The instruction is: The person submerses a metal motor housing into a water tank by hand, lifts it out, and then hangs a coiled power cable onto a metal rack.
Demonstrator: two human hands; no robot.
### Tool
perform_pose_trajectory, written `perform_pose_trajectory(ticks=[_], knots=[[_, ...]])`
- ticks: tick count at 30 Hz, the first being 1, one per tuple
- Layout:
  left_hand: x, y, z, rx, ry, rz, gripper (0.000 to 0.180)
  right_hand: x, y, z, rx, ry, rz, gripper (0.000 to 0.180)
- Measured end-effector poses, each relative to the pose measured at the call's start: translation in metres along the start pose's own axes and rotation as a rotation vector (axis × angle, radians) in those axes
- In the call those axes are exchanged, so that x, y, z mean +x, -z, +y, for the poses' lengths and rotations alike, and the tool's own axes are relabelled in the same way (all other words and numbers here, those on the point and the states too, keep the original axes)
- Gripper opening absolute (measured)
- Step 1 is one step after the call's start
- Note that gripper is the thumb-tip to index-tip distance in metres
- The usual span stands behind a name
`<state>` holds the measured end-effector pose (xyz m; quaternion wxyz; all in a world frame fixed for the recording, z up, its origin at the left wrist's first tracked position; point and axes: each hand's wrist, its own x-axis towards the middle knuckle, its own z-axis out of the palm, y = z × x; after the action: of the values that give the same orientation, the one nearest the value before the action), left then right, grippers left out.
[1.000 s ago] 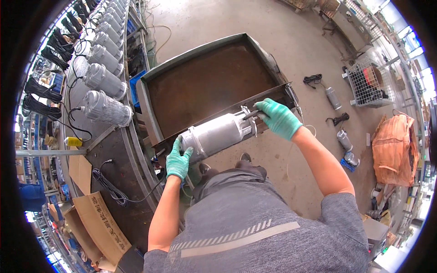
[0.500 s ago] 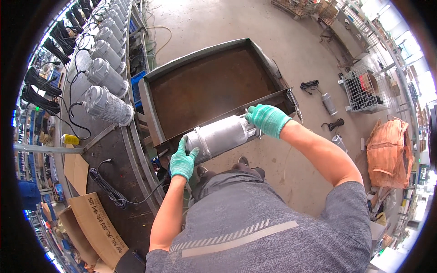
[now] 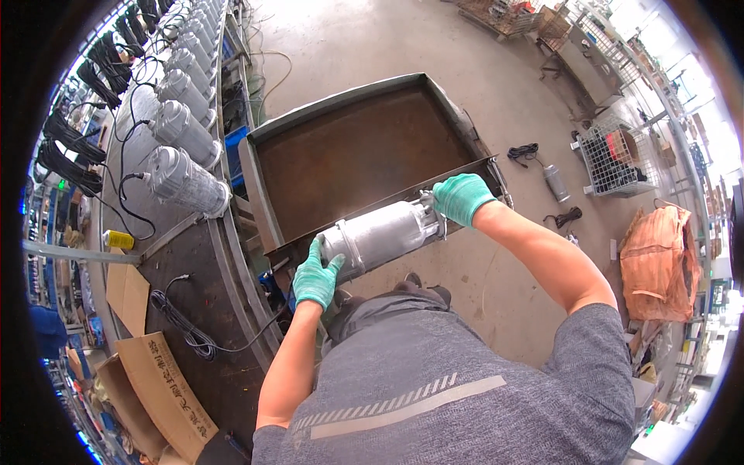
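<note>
My feed shows concrete floor [image 3: 372, 43] beyond the steel trough's [image 3: 364, 155] far edge, a wire-mesh cage [image 3: 626, 175] off its right edge, bright windows [image 3: 695, 84] farther right.

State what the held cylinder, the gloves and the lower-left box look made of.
Cylinder: probably metal, silver-grey and satin, perhaps painted, judging by its bright highlights.
Gloves: seemingly knitted fabric, matt green, with faint streaks.
Box: likely cardboard, matt brown, with flat folded flaps.

An orange sack [image 3: 659, 267] sits near a wire-mesh crate [image 3: 597, 164].
</note>
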<state>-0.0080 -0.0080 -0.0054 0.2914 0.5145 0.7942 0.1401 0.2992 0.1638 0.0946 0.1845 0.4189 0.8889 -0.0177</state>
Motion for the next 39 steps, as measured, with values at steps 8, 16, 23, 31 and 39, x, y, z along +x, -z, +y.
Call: perform_pose_trajectory(ticks=[8,16,23,31,39], knots=[[0.000,-0.002,-0.001,0.025,-0.016,0.014,0.077,-0.008,-0.011,-0.002,0.165,-0.012,0.280,0.024],[-0.004,0.006,0.008,0.040,0.030,-0.014,0.073,-0.001,0.007,-0.002,0.039,-0.026,-0.132,0.027],[-0.007,0.011,0.014,0.014,0.048,-0.043,0.073,-0.007,-0.004,-0.009,0.228,-0.114,0.181,0.030],[-0.006,0.010,0.013,0.024,0.050,-0.043,0.074,0.004,0.012,-0.006,-0.048,0.025,-0.234,0.024],[-0.006,0.008,0.012,0.044,0.040,-0.023,0.074,-0.003,0.004,-0.012,0.260,-0.157,-0.015,0.031]])
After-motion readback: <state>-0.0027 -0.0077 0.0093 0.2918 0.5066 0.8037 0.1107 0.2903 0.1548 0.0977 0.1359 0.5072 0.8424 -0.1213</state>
